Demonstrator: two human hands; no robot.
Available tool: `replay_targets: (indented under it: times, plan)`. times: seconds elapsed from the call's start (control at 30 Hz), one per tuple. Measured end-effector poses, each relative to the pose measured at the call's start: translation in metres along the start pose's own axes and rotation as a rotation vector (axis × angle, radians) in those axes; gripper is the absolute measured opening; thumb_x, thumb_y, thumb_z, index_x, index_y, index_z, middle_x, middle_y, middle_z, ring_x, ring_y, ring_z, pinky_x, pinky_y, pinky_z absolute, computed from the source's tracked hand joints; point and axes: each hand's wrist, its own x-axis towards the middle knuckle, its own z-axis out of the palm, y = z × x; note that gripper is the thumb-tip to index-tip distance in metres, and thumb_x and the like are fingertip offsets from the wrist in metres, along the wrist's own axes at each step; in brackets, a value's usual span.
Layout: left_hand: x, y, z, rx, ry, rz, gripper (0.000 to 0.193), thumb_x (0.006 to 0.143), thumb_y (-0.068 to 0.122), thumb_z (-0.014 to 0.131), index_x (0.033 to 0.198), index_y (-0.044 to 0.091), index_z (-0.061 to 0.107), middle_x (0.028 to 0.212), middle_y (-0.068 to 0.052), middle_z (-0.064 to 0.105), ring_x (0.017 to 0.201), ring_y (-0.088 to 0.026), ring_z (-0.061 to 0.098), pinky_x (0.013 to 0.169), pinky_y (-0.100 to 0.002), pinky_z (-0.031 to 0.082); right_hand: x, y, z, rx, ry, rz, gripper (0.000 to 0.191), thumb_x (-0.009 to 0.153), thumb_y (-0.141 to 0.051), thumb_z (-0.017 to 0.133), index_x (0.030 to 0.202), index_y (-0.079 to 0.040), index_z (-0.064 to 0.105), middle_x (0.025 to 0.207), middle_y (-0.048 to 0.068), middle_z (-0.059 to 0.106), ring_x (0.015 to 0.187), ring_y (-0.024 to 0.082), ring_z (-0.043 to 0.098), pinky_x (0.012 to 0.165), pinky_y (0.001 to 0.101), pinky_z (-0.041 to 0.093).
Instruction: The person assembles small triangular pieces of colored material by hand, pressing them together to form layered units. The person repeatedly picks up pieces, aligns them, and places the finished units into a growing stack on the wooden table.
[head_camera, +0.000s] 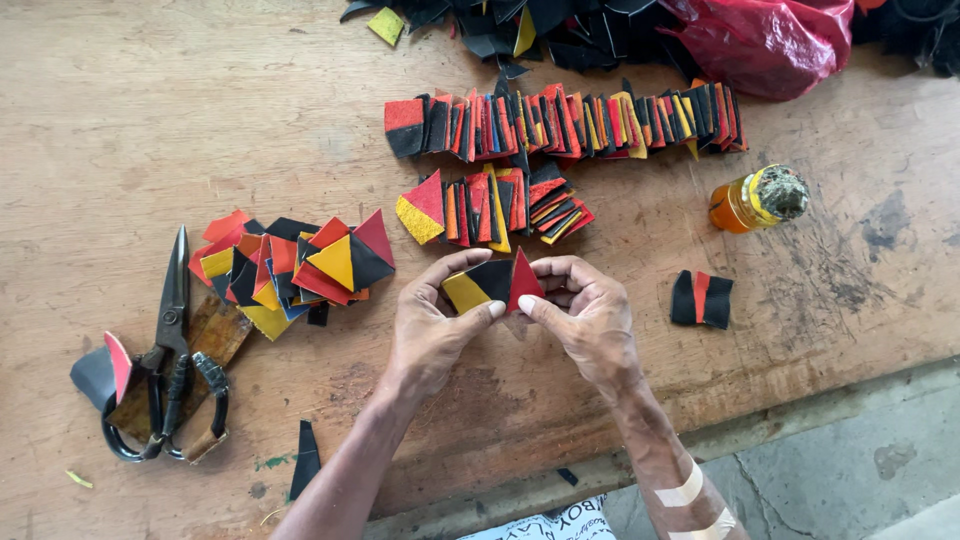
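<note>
**patchfan:** You had both hands closed on that small pieced patch (492, 284), the one with a yellow, a black and a red triangle. Your left hand (432, 325) pinched the yellow end between thumb and forefinger, and your right hand (588, 318) nipped the red tip the same way. It sat just above the bench (120, 120), right in front of the short row of finished patches (497, 208). I reckon the trick there was pressing the seam flat with both thumbs and keeping the edges lined up so the glue joint didn't creep.

**scrapbin:** Agreed, you kept your fingers near the joins, which looked right to me. The bench was worn bare wood, stained and blotchy with dark patches. You had the long row of patches (565, 124) further back, a loose heap of triangles (290, 265) to the left, scissors (170, 350) beside that, and an amber jar with a crusty top (755, 198) on the right. There was a red plastic bag (765, 40) at the back, and grey concrete floor (850, 470) below the bench edge.
</note>
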Motion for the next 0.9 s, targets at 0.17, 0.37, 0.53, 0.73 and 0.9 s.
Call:
replay_targets:
  times: [0.17,0.37,0.53,0.73,0.9]
  plan:
    - [0.001,0.000,0.007,0.066,0.043,0.081,0.064,0.078,-0.006,0.079,0.137,-0.002,0.056,0.129,-0.012,0.068,0.107,-0.013,0.071,0.094,-0.028,0.062,0.001,0.004,0.000,0.049,0.028,0.039,0.034,0.085,0.004,0.076,0.117,0.005,0.063,0.101,0.013,0.073,0.088,0.016,0.073,0.081,0.0301,0.065]
    - [-0.001,0.005,0.005,-0.095,-0.022,-0.015,0.077,0.076,-0.009,0.078,0.145,-0.002,0.045,0.131,-0.019,0.064,0.105,-0.020,0.072,0.090,-0.032,0.063,0.001,-0.004,-0.009,0.136,-0.047,0.033,0.036,0.084,0.005,0.077,0.117,0.006,0.063,0.096,0.013,0.071,0.083,0.017,0.071,0.076,0.0325,0.065]
    - [0.003,0.004,0.000,-0.351,-0.115,-0.142,0.078,0.077,-0.012,0.075,0.146,-0.004,0.042,0.123,-0.017,0.066,0.098,-0.023,0.074,0.086,-0.037,0.066,-0.001,-0.011,-0.010,0.197,-0.108,0.039,0.038,0.084,0.004,0.077,0.118,0.007,0.061,0.101,0.014,0.071,0.087,0.017,0.072,0.075,0.0320,0.065]
    - [0.002,0.002,0.001,-0.320,-0.104,-0.126,0.075,0.078,-0.009,0.076,0.147,-0.003,0.044,0.110,-0.016,0.072,0.093,-0.019,0.073,0.085,-0.035,0.064,-0.003,-0.012,-0.006,0.124,-0.092,0.026,0.037,0.085,0.003,0.077,0.119,0.008,0.062,0.102,0.014,0.071,0.087,0.017,0.071,0.078,0.0316,0.064]
    - [-0.001,0.004,-0.002,-0.319,-0.137,-0.161,0.074,0.079,-0.006,0.078,0.145,-0.002,0.046,0.108,-0.017,0.071,0.093,-0.019,0.073,0.086,-0.035,0.063,-0.004,-0.012,-0.006,0.216,-0.134,0.064,0.037,0.086,0.002,0.077,0.120,0.007,0.062,0.103,0.014,0.071,0.089,0.017,0.070,0.078,0.0329,0.063]
